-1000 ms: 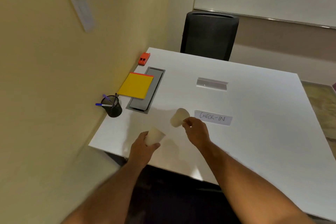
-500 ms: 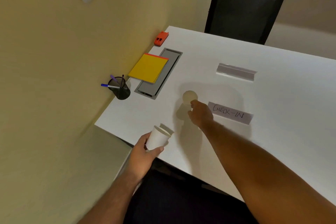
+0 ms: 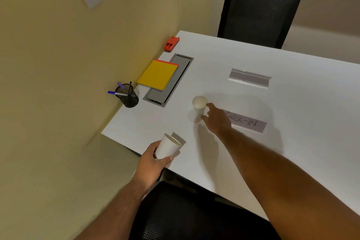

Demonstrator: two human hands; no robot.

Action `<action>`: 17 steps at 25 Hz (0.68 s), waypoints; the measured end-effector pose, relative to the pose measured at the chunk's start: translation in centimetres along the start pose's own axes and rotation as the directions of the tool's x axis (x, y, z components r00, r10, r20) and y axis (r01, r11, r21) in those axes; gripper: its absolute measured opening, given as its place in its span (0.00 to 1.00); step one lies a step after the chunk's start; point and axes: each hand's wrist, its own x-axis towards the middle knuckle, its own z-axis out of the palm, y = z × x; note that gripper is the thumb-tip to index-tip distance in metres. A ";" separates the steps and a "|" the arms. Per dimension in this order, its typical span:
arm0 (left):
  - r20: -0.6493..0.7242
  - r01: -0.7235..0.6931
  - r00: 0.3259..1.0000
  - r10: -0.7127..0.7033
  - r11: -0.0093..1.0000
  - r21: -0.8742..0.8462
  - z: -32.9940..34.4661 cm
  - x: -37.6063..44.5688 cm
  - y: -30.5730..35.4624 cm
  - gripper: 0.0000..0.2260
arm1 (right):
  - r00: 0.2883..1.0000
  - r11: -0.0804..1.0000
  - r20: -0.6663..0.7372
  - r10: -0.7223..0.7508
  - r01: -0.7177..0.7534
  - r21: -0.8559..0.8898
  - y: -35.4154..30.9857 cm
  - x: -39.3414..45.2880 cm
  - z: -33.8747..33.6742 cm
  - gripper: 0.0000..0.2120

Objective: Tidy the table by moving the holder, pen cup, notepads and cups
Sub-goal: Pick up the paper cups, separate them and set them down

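My left hand (image 3: 152, 161) grips a white paper cup (image 3: 168, 148), tilted, over the table's near left edge. A second paper cup (image 3: 199, 103) stands upright on the white table (image 3: 292, 152); my right hand (image 3: 217, 120) has thumb and forefinger on its right side. The black mesh pen cup (image 3: 128, 97), with several pens, stands by the left wall. A yellow notepad (image 3: 158, 74) on a red one lies partly on a grey cable hatch (image 3: 171, 84). The clear sign holder (image 3: 249, 79) lies further back, empty.
A paper strip reading CHECK-IN (image 3: 247, 122) lies just right of my right hand. A small red object (image 3: 171, 43) sits at the far left corner. One black chair (image 3: 259, 13) stands at the far side, another (image 3: 194, 214) below me. A yellow wall bounds the left.
My right hand carried its cup forward and lowered it upright onto the table. My left hand drew its cup back toward the near edge. The view tilted down and closer.
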 end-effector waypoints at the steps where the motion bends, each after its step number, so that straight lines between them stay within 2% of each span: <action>1: 0.005 -0.011 1.000 0.011 1.000 0.002 0.0 -0.1 0.4 0.23 | 1.000 1.000 -0.009 -0.004 0.004 0.009 0.2 -0.6 -0.2 0.28; 8: 0.077 -0.125 0.990 0.121 0.991 0.053 0.3 -3.4 2.4 0.25 | 0.998 0.992 -0.055 0.019 -0.012 0.129 1.0 -8.5 -2.3 0.25; 11: 0.109 -0.168 0.981 0.161 0.984 0.066 0.6 -5.3 2.8 0.26 | 0.997 0.970 -0.070 0.031 -0.014 0.242 1.0 -13.5 -3.5 0.23; 17: 0.174 -0.308 0.943 0.284 0.943 0.126 3.4 -9.1 4.8 0.26 | 0.995 0.912 -0.085 -0.056 0.086 0.402 1.3 -24.7 -6.1 0.16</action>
